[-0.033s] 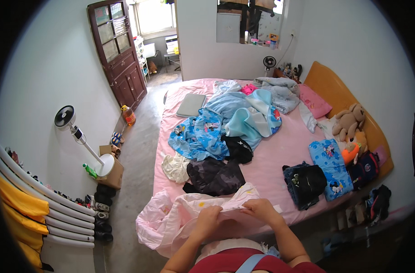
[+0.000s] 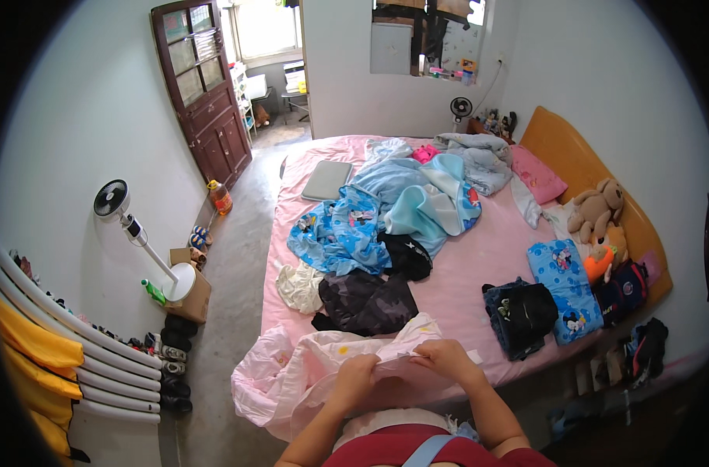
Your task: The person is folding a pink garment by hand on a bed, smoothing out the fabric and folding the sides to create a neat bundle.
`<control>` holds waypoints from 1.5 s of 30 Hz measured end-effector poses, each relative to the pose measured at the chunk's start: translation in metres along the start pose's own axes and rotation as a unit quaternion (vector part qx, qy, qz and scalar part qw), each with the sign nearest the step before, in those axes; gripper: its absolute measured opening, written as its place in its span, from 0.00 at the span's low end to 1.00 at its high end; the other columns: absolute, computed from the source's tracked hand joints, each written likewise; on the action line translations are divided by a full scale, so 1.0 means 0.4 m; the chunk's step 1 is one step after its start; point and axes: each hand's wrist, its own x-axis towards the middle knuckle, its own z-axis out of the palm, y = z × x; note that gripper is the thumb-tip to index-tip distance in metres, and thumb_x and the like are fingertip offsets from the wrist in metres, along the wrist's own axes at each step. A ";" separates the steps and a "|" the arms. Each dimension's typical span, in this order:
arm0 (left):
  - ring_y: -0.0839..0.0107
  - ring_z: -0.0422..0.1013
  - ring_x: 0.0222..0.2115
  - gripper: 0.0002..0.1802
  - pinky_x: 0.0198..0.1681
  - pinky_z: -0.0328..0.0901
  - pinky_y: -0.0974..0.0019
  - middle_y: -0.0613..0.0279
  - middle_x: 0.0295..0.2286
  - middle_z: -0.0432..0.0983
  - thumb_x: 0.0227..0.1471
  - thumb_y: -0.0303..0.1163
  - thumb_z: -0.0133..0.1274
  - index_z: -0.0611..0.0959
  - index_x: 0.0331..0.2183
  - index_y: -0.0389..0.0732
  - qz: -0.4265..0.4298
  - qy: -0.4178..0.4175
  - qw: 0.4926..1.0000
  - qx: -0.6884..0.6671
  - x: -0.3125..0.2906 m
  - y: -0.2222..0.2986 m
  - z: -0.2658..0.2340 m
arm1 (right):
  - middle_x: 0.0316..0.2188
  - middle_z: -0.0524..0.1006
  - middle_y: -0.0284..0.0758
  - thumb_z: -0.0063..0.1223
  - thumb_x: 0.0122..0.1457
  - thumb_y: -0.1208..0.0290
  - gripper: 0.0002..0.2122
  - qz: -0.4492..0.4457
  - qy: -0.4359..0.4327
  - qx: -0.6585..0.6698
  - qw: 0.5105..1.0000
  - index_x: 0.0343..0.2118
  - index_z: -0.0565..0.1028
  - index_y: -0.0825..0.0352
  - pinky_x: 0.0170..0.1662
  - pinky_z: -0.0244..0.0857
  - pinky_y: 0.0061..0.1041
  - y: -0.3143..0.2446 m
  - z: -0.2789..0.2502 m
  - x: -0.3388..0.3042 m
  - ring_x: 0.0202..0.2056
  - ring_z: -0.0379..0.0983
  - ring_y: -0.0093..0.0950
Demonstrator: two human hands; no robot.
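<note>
A large pale pink cloth with yellow spots [image 2: 312, 362], which looks like a bedding cover, hangs bunched over the near edge of the bed. My left hand [image 2: 359, 373] pinches its upper edge. A short way to the right, my right hand [image 2: 442, 359] grips the same edge, so a strip is held between them. The cloth's left part droops off the bed corner in loose folds. Just beyond my hands lie dark camouflage-patterned clothing [image 2: 370, 302] and a crumpled cream cloth [image 2: 298, 286].
Blue printed fabric [image 2: 343, 233], a black garment [image 2: 407, 257] and a grey flat case [image 2: 326, 180] lie on the pink-sheeted bed [image 2: 463, 284]. Folded dark clothes [image 2: 522, 317] and a folded blue bundle [image 2: 563, 284] sit right. A white standing fan [image 2: 148, 249] stands left.
</note>
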 end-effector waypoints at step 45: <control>0.49 0.71 0.41 0.20 0.44 0.66 0.57 0.45 0.40 0.74 0.50 0.32 0.50 0.74 0.46 0.36 -0.033 -0.097 0.993 -0.066 0.186 0.260 0.239 | 0.29 0.78 0.41 0.59 0.47 0.72 0.09 0.013 0.102 0.144 0.984 0.32 0.79 0.64 0.34 0.68 0.32 0.322 -0.163 -0.115 0.31 0.75 0.41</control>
